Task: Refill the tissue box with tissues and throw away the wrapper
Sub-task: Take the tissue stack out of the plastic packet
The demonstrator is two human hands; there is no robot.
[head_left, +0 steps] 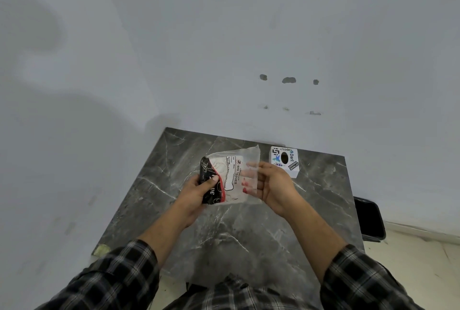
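I hold a plastic tissue wrapper [232, 172], clear with a black and red printed end, above the dark marble table [249, 230]. My left hand [199, 194] grips its black end, thumb on top. My right hand [271, 185] has its fingers inside or behind the clear end, seen through the film. Whether tissues remain inside the wrapper I cannot tell. A small white cube tissue box [285, 161] with stickers and a dark oval hole on top stands at the table's far right, just beyond my right hand.
A black bin [369, 220] sits on the floor right of the table. A pale wall rises behind the table and to the left. A scrap of tape [102, 250] marks the table's near left corner.
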